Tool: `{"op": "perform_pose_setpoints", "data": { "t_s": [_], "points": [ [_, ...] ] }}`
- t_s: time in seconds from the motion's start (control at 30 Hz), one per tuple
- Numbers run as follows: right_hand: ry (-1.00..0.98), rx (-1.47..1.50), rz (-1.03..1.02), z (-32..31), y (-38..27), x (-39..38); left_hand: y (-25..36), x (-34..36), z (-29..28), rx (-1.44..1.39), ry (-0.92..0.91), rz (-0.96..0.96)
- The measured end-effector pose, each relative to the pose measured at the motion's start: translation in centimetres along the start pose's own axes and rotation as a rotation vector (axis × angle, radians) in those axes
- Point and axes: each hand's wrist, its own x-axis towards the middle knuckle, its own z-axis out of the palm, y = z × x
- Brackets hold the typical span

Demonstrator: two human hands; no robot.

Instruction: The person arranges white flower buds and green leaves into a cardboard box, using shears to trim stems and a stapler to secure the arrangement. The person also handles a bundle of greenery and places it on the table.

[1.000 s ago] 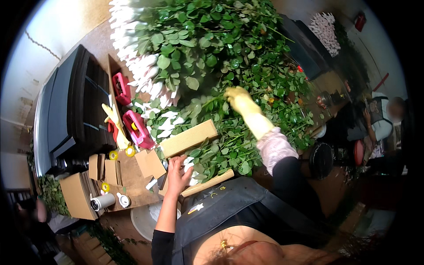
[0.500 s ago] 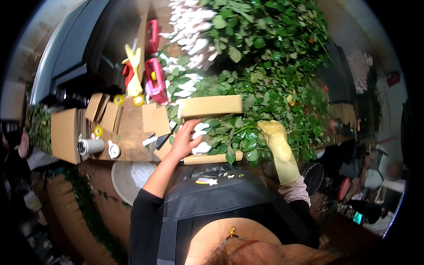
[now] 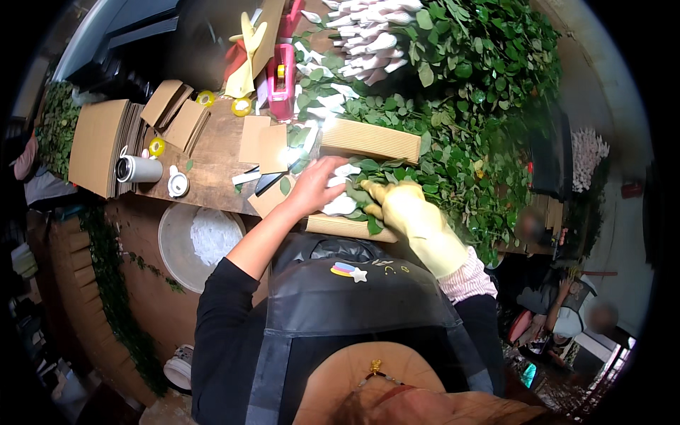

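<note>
My bare left hand (image 3: 316, 188) curls its fingers and thumb around flower buds in white netting sleeves (image 3: 340, 205). Just right of it, my right hand (image 3: 405, 212), in a long yellow rubber glove, has fingers and thumb around green leaves (image 3: 360, 197) below those buds. Its palm side is hidden. The buds and leafy stems lie between two pieces of ribbed tan cardboard: a folded one (image 3: 372, 140) behind them and a strip (image 3: 350, 227) at the table's near edge. A black-handled tool (image 3: 268, 184) lies left of my left hand.
A large heap of leafy stems (image 3: 482, 92) covers the right side, with sleeved buds (image 3: 372, 39) behind. On the wooden table (image 3: 216, 152) are cardboard stacks (image 3: 103, 145), yellow tape rolls (image 3: 241, 107), a pink tape dispenser (image 3: 281, 92) and a tumbler (image 3: 139, 169). A round tub (image 3: 168, 244) stands below.
My gloved right hand has moved left from the leaves to beside my left hand. The left hand has closed in over the sleeved buds. My view has shifted and tilted slightly.
</note>
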Motion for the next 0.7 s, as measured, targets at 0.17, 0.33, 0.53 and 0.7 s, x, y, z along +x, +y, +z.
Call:
{"op": "perform_pose_setpoints", "data": {
  "t_s": [0.17,0.33,0.53,0.7],
  "points": [
    [0.3,0.223,0.168,-2.4,0.4,1.7,-0.5,-0.7,-0.3,0.007,0.023,-0.031],
    [0.212,0.237,0.187,1.1,1.5,4.6,2.1,0.1,-1.1,0.08,-0.039,-0.147],
    [0.167,0.113,0.233,2.5,1.2,5.2,3.5,1.7,-0.4,0.187,0.22,-0.364],
    [0.026,0.012,0.294,3.3,1.0,6.2,2.9,0.8,-0.5,0.146,0.242,-0.379]
  ]
}}
